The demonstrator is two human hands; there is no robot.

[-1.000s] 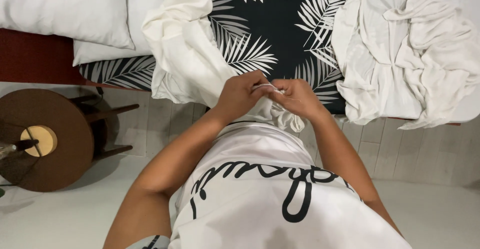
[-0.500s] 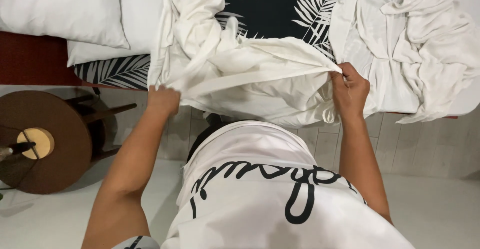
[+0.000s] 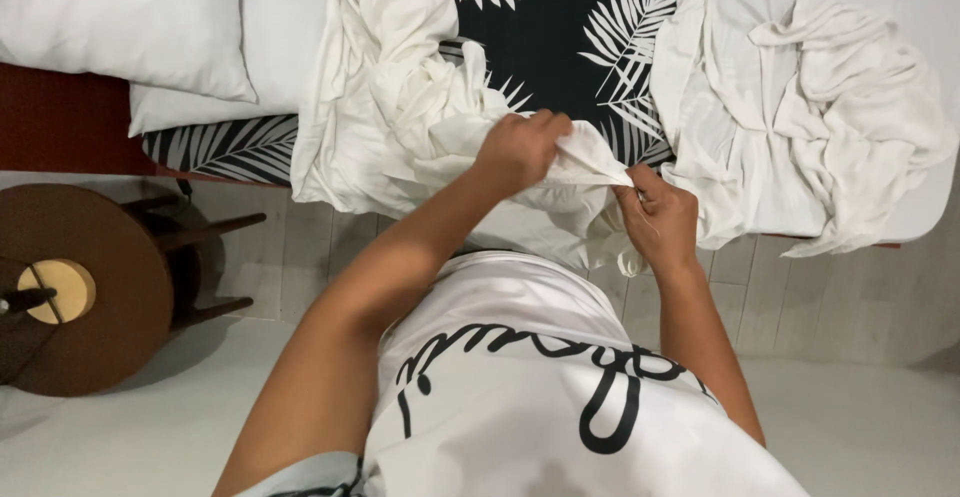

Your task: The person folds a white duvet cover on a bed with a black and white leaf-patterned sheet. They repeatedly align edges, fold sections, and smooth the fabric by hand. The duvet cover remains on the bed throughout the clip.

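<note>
Both hands were on the white cloth (image 3: 450, 147) at the bed (image 3: 560, 27) edge. The left hand (image 3: 517, 152) was fisted tight around a bunched fold of it, knuckles up, while the right hand (image 3: 660, 219) pinched a corner just below and beside, fingers closed on the fabric. Between the 2 grips a short, peaked fold ran roughly left to right, its tip pointing toward the right hand. The rest of the cloth trailed away up and left across the palm-print cover, hanging partly over the bed edge, so its long run lay up the bed rather than across. Half a second before, the hands had been spread wide with the cloth stretched in a long band between them; now they had come close together, almost touching. A second heap of white laundry (image 3: 840, 107) lay rumpled on the right of the bed, well apart. 2 pillows (image 3: 130, 27) sat at top left, stacked. A round wooden side table (image 3: 90, 297) stood on the floor at left, holding a small pale round object (image 3: 57, 290); what it was I could not tell.
</note>
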